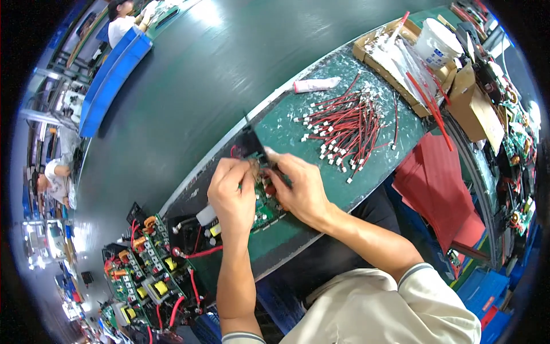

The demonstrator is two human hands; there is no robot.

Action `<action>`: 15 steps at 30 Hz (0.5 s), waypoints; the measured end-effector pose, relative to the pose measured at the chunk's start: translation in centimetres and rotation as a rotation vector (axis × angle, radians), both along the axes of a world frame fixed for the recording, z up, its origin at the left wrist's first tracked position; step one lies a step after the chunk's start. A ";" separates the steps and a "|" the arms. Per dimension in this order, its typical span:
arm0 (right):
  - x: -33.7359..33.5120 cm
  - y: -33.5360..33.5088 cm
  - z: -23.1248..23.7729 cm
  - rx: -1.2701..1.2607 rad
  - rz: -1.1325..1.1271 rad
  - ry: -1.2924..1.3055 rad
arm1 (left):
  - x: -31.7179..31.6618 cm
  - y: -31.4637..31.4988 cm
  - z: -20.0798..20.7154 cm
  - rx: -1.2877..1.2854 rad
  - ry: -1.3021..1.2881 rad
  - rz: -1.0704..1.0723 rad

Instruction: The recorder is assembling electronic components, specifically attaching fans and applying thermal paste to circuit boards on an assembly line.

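A green circuit board [264, 211] lies on the green bench under my two hands, with a black flat part [250, 143] rising at its far end. Over the board's left side, my left hand [232, 192] is closed in a pinch; its fingertips hide what they hold. My right hand [302, 189] curls round the board's right side, thumb and fingers closed at its edge beside the black part. The fingertips of both hands nearly meet, and the spot between them is blurred.
Red-and-black wires [352, 123] with white connectors lie heaped on the right of the bench, near a white tube [316, 85]. A cardboard tray [395, 71] and white bucket [438, 43] stand behind. Several assembled boards [146, 264] crowd the left; red sheets [438, 189] hang at right.
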State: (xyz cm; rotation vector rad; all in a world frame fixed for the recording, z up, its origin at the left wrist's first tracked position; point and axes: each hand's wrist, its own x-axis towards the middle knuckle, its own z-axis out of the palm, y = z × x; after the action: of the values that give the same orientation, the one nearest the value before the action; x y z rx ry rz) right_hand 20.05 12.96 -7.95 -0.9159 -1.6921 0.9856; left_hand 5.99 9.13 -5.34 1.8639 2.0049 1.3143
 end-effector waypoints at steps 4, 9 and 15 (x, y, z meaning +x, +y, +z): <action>-0.3 1.8 -0.1 -0.067 0.003 -0.156 | -0.1 0.0 0.9 -0.120 0.047 0.052; 3.9 1.8 2.3 -0.270 0.039 -0.436 | -1.9 -4.9 3.3 -0.165 0.280 0.014; 5.0 -1.4 0.9 0.319 0.381 -0.522 | -1.0 -9.2 0.9 -0.366 0.544 0.027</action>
State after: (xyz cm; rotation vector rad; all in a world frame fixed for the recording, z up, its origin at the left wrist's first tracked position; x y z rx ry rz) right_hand 25.09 11.60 -7.08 -0.6827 -2.4506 0.7108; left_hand 4.97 -0.12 -4.41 2.1593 2.3063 0.4068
